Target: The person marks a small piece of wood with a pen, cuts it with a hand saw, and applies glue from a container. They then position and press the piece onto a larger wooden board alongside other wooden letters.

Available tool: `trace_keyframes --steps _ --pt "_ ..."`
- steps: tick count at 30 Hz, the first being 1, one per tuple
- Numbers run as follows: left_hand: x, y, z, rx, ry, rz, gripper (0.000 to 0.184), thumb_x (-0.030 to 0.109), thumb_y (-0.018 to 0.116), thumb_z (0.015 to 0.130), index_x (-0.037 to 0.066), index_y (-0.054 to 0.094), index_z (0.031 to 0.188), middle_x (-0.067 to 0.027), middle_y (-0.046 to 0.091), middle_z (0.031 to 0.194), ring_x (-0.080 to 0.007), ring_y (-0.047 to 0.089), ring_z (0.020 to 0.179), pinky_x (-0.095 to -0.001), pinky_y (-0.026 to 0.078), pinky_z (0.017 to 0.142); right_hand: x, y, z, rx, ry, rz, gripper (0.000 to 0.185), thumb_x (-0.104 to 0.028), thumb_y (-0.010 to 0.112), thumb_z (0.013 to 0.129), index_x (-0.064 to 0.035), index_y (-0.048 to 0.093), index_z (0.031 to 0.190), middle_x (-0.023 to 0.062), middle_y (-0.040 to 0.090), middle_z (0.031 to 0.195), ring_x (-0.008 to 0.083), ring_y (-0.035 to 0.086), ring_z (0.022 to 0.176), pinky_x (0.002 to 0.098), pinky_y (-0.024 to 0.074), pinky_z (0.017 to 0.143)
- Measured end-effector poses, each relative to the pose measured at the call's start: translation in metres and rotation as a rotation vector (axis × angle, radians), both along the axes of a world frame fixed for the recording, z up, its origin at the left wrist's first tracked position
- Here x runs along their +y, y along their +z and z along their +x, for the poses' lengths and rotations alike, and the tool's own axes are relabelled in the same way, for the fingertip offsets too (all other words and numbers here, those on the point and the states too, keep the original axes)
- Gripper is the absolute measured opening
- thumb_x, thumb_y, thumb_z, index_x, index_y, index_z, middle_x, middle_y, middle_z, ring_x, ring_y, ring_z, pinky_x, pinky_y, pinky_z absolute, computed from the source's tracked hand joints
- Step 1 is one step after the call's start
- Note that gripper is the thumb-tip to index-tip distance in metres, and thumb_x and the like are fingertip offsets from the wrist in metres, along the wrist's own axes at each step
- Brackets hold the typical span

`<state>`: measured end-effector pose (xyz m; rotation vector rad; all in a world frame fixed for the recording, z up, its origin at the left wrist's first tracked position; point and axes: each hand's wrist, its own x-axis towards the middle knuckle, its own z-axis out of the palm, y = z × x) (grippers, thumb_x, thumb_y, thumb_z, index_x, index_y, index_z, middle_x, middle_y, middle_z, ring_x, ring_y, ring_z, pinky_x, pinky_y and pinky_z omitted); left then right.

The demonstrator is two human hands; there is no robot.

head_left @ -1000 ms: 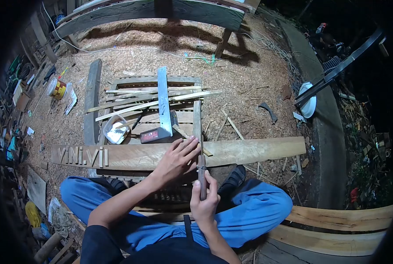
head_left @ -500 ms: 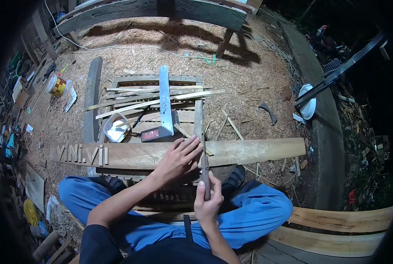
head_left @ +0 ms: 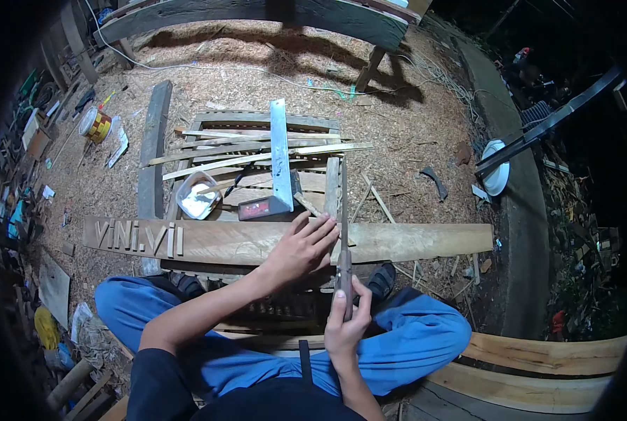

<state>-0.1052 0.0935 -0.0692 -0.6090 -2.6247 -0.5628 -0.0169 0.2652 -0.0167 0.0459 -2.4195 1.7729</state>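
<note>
My right hand is wrapped around the brown handle of a long narrow-bladed tool. Its blade is seen almost edge-on and points away from me, so I cannot tell whether it is a saw or a knife. Close by on the left, my left hand presses a thin wood strip against a thicker wooden piece, its fingertips beside the blade. Both hands are over a long wooden board lying across in front of me. Wooden letters stand out on the board's left end.
Beyond the board, a slatted pallet carries loose wood strips, a metal bar, a dark red-fronted box and a tub of white material. A dark plank lies left. A bench spans the far side.
The view has shifted slightly, moving the scene to the right. Relative to the board, my right hand and the tool have come slightly nearer me; my left hand keeps its place on the strip.
</note>
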Motion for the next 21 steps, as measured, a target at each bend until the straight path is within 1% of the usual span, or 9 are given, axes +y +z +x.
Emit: trace_keyframes --steps 1,3,5,7,8,10,15,20,21 --pt "0.0 -0.001 -0.001 0.014 -0.004 -0.008 0.054 0.023 0.073 0.092 0.004 0.061 0.141 -0.015 0.059 0.151 -0.0306 0.05 0.147 -0.052 0.035 0.124 -0.003 -0.003 -0.008 0.114 0.013 0.061 0.038 -0.018 0.058 0.108 0.0067 0.054 0.137 0.0119 0.066 0.1 0.0092 0.058 0.069 0.0261 0.0479 0.059" --pt "-0.004 -0.002 -0.001 0.004 -0.034 -0.004 0.053 0.023 0.072 0.093 0.003 0.061 0.141 -0.017 0.057 0.151 -0.0325 0.048 0.147 -0.053 0.029 0.129 -0.005 -0.003 -0.004 0.041 -0.002 0.027 0.038 -0.019 0.058 0.108 0.005 0.053 0.137 0.0097 0.065 0.096 0.008 0.056 0.066 0.0254 0.0454 0.056" --pt "-0.007 -0.001 -0.001 -0.007 -0.062 0.018 0.053 0.023 0.072 0.094 0.002 0.061 0.141 -0.0182 0.057 0.152 -0.034 0.048 0.148 -0.0515 0.032 0.128 -0.008 -0.001 -0.003 -0.019 -0.006 -0.007 0.037 -0.019 0.058 0.108 0.0033 0.053 0.137 0.0074 0.064 0.091 0.0067 0.055 0.062 0.0247 0.0429 0.053" --pt "-0.008 0.003 -0.002 -0.064 -0.107 0.126 0.052 0.021 0.069 0.096 -0.002 0.06 0.141 -0.0221 0.055 0.151 -0.0383 0.045 0.148 -0.0473 0.04 0.124 -0.003 -0.002 0.003 -0.115 -0.017 -0.019 0.039 -0.018 0.06 0.107 0.006 0.054 0.138 0.0145 0.069 0.1 0.0125 0.063 0.073 0.0299 0.0511 0.063" --pt "-0.008 0.003 -0.001 -0.066 -0.111 0.137 0.052 0.021 0.069 0.096 -0.002 0.06 0.141 -0.0221 0.055 0.151 -0.0383 0.045 0.148 -0.0473 0.04 0.124 0.0 -0.002 0.007 -0.168 -0.028 -0.022 0.04 -0.018 0.061 0.107 0.0073 0.055 0.138 0.018 0.072 0.105 0.0154 0.066 0.079 0.0325 0.0552 0.069" --pt "-0.009 0.006 -0.002 -0.07 -0.116 0.153 0.05 0.019 0.069 0.096 -0.004 0.06 0.139 -0.0232 0.055 0.149 -0.0394 0.045 0.148 -0.0467 0.043 0.122 0.001 -0.01 0.001 -0.106 -0.036 -0.034 0.039 -0.018 0.061 0.107 0.0076 0.056 0.137 0.018 0.071 0.107 0.0143 0.064 0.077 0.0316 0.0545 0.068" --pt "-0.008 0.007 -0.003 -0.039 -0.11 0.165 0.048 0.018 0.07 0.095 -0.003 0.06 0.137 -0.0232 0.054 0.145 -0.0398 0.047 0.144 -0.0466 0.043 0.122 0.0 -0.007 0.005 -0.116 -0.047 -0.023 0.04 -0.018 0.062 0.106 0.0077 0.056 0.137 0.0181 0.071 0.106 0.0145 0.066 0.08 0.0324 0.0553 0.068" --pt "-0.007 0.002 -0.002 -0.035 -0.097 0.111 0.05 0.022 0.066 0.098 -0.003 0.059 0.14 -0.0235 0.056 0.144 -0.0389 0.049 0.142 -0.0465 0.038 0.124 0.002 -0.013 0.0 -0.043 -0.029 0.061 0.04 -0.018 0.063 0.105 0.0068 0.056 0.136 0.018 0.072 0.1 0.0149 0.068 0.073 0.0322 0.056 0.065" --pt "-0.007 0.003 -0.001 -0.037 -0.093 0.109 0.05 0.022 0.066 0.098 -0.003 0.059 0.14 -0.0235 0.056 0.144 -0.0389 0.049 0.142 -0.0465 0.038 0.124 0.003 -0.004 0.004 -0.121 -0.033 0.047 0.039 -0.017 0.063 0.105 0.0066 0.057 0.136 0.018 0.074 0.099 0.0152 0.07 0.077 0.0327 0.0576 0.068"
